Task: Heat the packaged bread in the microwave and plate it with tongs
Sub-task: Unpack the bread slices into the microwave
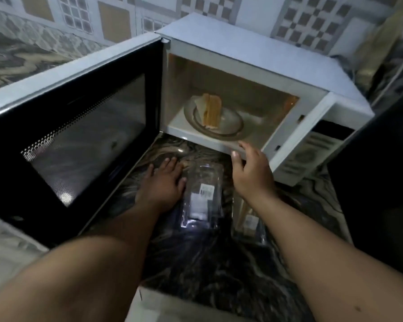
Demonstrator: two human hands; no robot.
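Both our hands are empty: left hand [159, 182] flat on the bench [219, 263], right hand [251, 168] open at the microwave [254, 66] sill. Bread [212, 110] stands on a plate [228, 126] inside, at 12 o'clock; an empty wrapper [201, 196] lies between our hands.

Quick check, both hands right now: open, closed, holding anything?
Left hand: open, flat on the counter, holding nothing.
Right hand: open, empty, at the microwave opening.
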